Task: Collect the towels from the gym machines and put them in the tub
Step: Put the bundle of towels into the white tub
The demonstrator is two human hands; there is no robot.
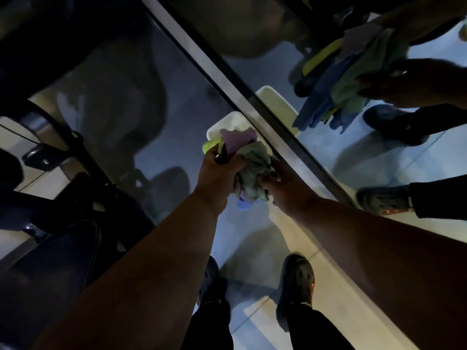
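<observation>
A bundle of towels (249, 160), pink, pale green, yellow and blue, is held between both my hands in the middle of the head view. My left hand (217, 173) grips its left side, and my right hand (285, 185) grips its right side. Just beyond the bundle a white tub (222, 123) stands on the floor against a mirror; only its near corner shows past the towels. The mirror at the upper right reflects the towels (353, 82) and the tub (275, 104).
The mirror's metal bottom rail (227, 79) runs diagonally across the view. Dark gym machine frames and pads (63, 185) fill the left side. My feet in dark clogs (298, 279) stand on the pale tiled floor below. Lighting is dim.
</observation>
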